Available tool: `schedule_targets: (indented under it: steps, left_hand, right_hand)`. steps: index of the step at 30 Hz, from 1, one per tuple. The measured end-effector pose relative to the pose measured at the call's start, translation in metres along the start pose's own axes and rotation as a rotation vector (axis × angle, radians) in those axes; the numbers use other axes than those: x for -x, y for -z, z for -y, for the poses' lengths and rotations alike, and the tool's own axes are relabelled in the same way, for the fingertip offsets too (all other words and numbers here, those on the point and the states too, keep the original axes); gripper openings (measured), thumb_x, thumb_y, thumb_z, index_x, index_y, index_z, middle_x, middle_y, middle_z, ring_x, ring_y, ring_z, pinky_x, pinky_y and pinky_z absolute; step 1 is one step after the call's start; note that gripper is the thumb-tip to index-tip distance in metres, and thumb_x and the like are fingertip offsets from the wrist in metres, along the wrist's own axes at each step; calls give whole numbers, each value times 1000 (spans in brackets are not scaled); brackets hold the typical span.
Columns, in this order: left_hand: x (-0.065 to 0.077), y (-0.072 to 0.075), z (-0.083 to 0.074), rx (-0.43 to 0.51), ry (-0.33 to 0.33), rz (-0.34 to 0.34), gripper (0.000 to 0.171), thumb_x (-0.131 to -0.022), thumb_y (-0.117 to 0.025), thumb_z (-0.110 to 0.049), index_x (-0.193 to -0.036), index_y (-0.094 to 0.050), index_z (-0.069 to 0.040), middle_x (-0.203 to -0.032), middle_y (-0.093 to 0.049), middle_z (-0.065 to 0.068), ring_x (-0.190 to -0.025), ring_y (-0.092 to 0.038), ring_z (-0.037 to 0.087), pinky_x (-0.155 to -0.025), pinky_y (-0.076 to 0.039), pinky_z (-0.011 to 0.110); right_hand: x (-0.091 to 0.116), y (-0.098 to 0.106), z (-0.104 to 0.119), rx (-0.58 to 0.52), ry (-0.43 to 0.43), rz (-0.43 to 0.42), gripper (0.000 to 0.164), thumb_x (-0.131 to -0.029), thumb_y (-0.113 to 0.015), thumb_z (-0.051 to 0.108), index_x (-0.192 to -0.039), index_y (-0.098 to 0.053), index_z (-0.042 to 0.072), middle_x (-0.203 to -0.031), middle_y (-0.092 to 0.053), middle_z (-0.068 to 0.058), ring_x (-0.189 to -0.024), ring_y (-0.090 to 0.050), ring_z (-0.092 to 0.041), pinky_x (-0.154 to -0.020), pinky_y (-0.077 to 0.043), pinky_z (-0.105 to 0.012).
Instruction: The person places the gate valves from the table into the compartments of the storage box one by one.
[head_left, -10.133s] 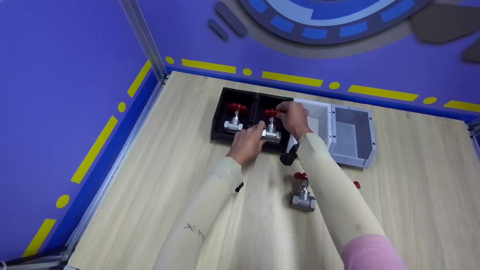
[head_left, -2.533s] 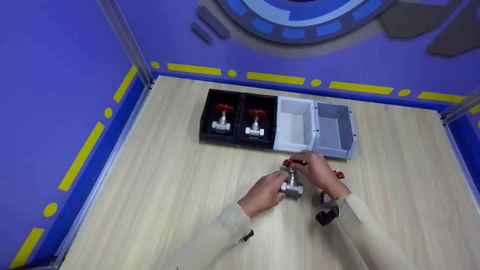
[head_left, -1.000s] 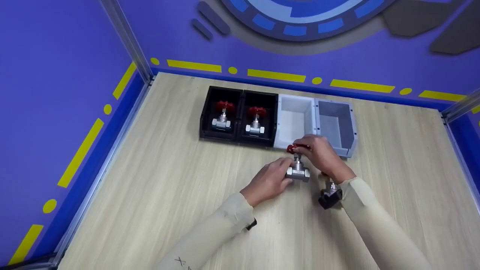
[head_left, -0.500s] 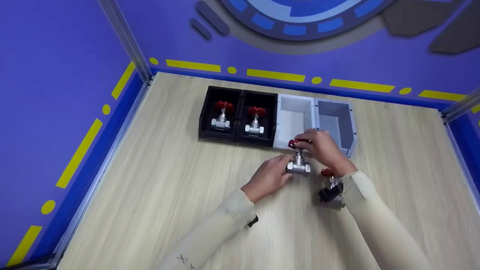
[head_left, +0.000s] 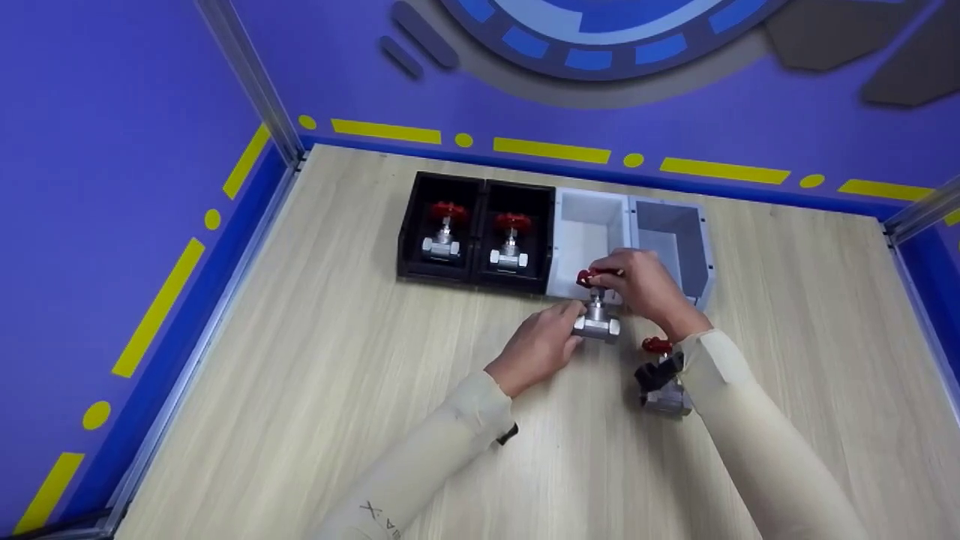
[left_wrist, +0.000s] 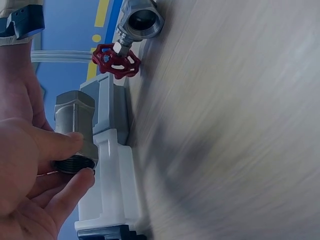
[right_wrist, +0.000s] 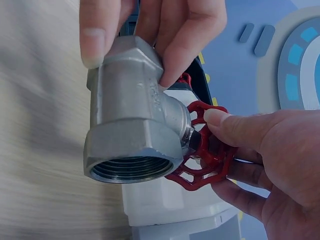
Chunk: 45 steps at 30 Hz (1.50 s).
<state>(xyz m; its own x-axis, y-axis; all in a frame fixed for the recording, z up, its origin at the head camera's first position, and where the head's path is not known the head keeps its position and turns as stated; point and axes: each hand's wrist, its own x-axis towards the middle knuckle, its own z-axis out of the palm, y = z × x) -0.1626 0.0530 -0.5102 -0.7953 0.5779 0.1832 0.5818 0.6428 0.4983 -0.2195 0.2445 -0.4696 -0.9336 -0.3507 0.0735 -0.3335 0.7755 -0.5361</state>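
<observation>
A steel gate valve [head_left: 598, 325] with a red handwheel [right_wrist: 215, 155] is held off the table just in front of the white bin [head_left: 589, 244]. My left hand [head_left: 536, 346] grips one end of its body between thumb and fingers. My right hand [head_left: 649, 289] pinches the handwheel from the right. In the left wrist view the valve body [left_wrist: 75, 120] hides the handwheel. Another valve [head_left: 666, 397] stands on the table by my right wrist, partly covered by the black wrist camera [head_left: 660, 371].
Two black bins [head_left: 420, 271] at the left each hold an upright valve, one on the left [head_left: 442, 244] and one on the right [head_left: 510, 255]. A grey bin [head_left: 694, 247] adjoins the white one. Purple panels [head_left: 375, 75] wall the wooden table [head_left: 300, 337].
A valve went into the second black bin, and both hands then took up this one. Over the last second they have carried it upward and forward to the white bin's front edge.
</observation>
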Motion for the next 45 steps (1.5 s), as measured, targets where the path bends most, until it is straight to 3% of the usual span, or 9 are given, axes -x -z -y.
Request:
schedule_targets:
  steps: [7,21,34,45]
  left_hand:
    - [-7,2,1,-84,0,29,29,-89,-66,-13,-113,-51,-7,-107,-64,4,-95,-65,17,-79,-53,32]
    - [-19,4,4,-238,-26,24,30,-89,-63,-12,-116,-53,-7,-105,-65,4,-83,-68,18,-68,-55,32]
    - [-33,3,8,-340,-41,19,27,-89,-59,-8,-114,-52,-7,-104,-65,3,-76,-68,17,-64,-56,31]
    - [-44,3,11,-378,-22,23,25,-89,-56,-5,-113,-53,-8,-99,-64,2,-68,-68,20,-58,-55,32]
  right_hand:
    - [-6,2,-1,23,9,2,16,-87,-69,10,-102,-75,7,-88,-71,-9,-77,-62,-20,-70,-51,-36]
    - [-21,6,-3,23,59,-1,16,-85,-71,6,-99,-75,2,-88,-71,-15,-78,-64,-24,-70,-52,-37]
    - [-30,10,-10,-16,8,13,15,-87,-69,7,-100,-75,3,-91,-73,-15,-81,-67,-24,-73,-54,-40]
    - [-37,11,-11,-12,-85,-16,19,-88,-67,7,-106,-74,4,-97,-72,-16,-87,-66,-25,-78,-55,-42]
